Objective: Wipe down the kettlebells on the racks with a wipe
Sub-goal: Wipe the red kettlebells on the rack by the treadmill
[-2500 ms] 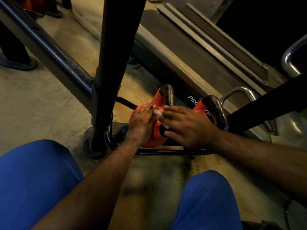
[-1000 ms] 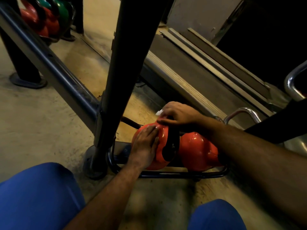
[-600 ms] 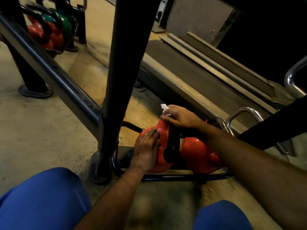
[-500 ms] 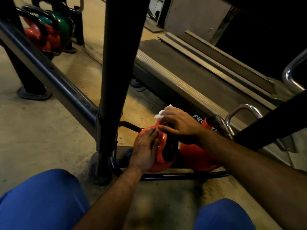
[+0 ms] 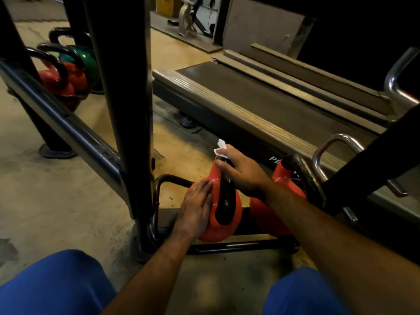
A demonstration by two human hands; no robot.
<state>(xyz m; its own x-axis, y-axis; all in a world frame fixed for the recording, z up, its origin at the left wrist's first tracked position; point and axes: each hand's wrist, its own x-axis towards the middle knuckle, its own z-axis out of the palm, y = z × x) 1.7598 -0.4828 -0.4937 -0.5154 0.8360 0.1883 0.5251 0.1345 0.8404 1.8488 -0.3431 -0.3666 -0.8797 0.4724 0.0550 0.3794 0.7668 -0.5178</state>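
An orange kettlebell (image 5: 229, 214) with a black handle stands on the low black rack (image 5: 238, 246) in front of me. My left hand (image 5: 196, 210) lies flat against its left side, fingers straight. My right hand (image 5: 242, 170) is on top of the handle, holding a small white wipe (image 5: 221, 148) that sticks out past the fingers. A second orange kettlebell (image 5: 276, 214) stands just to the right, partly hidden by my right forearm.
A thick black upright post (image 5: 129, 110) and a slanted rail (image 5: 63, 123) rise left of the rack. Red and green kettlebells (image 5: 68, 73) sit on another rack at far left. A treadmill deck (image 5: 261, 105) lies behind. Chrome handles (image 5: 338, 144) stand at right. My blue-clad knees fill the bottom.
My right hand with the wipe has gone from the kettlebell's front face up onto the top of its handle. The left hand has stayed on the left side. The camera has tilted up.
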